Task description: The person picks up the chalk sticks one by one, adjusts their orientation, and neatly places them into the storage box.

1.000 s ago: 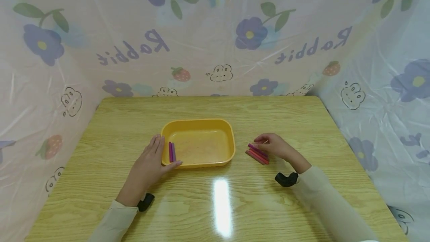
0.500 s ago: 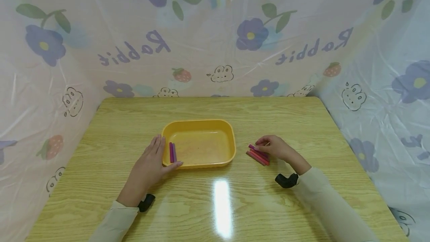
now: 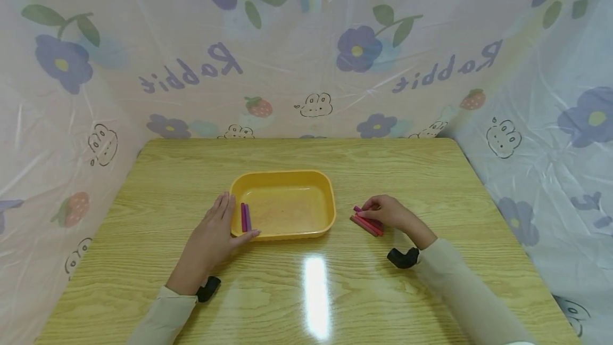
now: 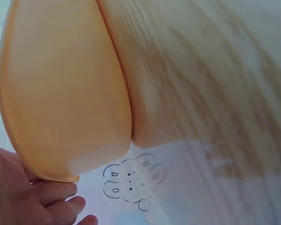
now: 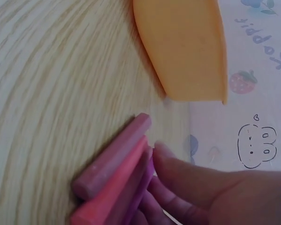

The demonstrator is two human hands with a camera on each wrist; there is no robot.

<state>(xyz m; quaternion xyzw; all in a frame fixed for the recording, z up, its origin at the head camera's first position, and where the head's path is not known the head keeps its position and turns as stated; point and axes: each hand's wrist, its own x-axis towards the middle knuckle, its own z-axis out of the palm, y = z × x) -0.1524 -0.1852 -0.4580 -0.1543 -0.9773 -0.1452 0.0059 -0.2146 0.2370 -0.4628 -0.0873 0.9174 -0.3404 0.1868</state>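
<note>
A yellow plastic tray (image 3: 287,235) sits on the table, with one magenta crayon (image 3: 243,217) and one violet crayon (image 3: 248,218) lying at its left end. Against the tray's left end lies my left hand (image 3: 213,230), fingers straight along the outside and thumb over the front rim. My right hand (image 3: 388,212) is at a small bunch of crayons right of the tray, pinching a dark red crayon (image 5: 126,190) between thumb and fingers. Beside it lie a coral crayon (image 5: 113,185) and a dull mauve crayon (image 5: 113,157); a purple crayon (image 5: 144,185) is partly covered by the fingers.
The wood-grain table (image 3: 191,156) is enclosed at back and sides by a patterned cloth (image 3: 287,68). A black wrist mount (image 3: 403,257) sits by the right sleeve, another black mount (image 3: 208,288) by the left. A bright light reflection (image 3: 316,297) lies on the tabletop in front.
My right hand has shifted slightly left and toward the front, and its fingertips have moved from the purple crayon onto the one beside it. The left hand and the tray stay put.
</note>
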